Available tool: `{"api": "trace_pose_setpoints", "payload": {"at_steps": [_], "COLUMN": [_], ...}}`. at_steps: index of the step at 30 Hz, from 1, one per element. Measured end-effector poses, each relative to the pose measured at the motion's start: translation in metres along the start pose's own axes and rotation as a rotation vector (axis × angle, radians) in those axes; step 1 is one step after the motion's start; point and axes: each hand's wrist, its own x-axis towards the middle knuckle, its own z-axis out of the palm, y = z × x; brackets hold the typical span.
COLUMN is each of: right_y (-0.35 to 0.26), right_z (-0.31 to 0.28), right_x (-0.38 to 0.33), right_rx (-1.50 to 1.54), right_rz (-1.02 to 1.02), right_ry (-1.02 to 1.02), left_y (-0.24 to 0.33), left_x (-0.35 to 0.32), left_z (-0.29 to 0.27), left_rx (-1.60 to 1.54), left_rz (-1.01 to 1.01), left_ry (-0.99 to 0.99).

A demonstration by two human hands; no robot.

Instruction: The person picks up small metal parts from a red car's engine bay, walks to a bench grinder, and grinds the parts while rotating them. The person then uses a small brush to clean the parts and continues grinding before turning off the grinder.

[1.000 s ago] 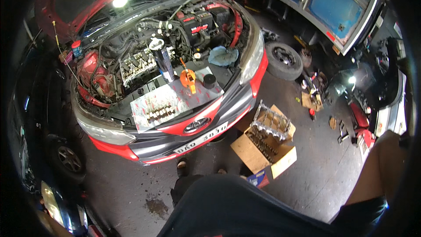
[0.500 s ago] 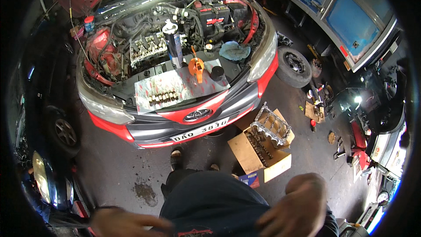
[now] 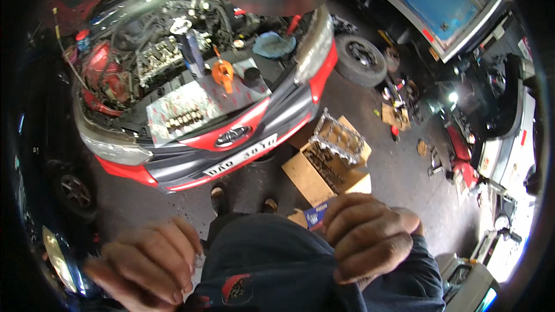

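Car: red bodywork, grey lower bumper. Funnel: orange. Cloth in the engine bay: light blue. Cardboard box: tan. Garment: dark navy with a red patch. Wall panels: blue.

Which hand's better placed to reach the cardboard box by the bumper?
Likely right: the right hand is on the same side as the cardboard box and nearer it; the left hand is farther, on the opposite side.

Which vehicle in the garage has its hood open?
The red car in front of the person; its engine is exposed, while the white car at right is closed.
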Motion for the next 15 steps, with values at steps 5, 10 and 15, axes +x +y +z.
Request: {"api": "trace_pose_setpoints", "payload": {"at_steps": [5,10,15], "right_y": [0.007,0.016,0.014], "right_z": [-0.004,0.012,0.014], "right_x": [-0.009,-0.012,-0.010], "right_rx": [-0.012,0.084,0.087], "right_rz": [0.015,0.081,0.063], "right_ry": [0.046,-0.014,0.038], "left_y": [-0.017,-0.043,-0.063], "left_x": [0.003,-0.023,-0.041], "left_z": [-0.004,0.003,0.010], "left_rx": [0.490,0.270,-0.109], "left_rz": [0.165,0.108,0.152], "left_ry": [-0.710,-0.737,-0.417]}}
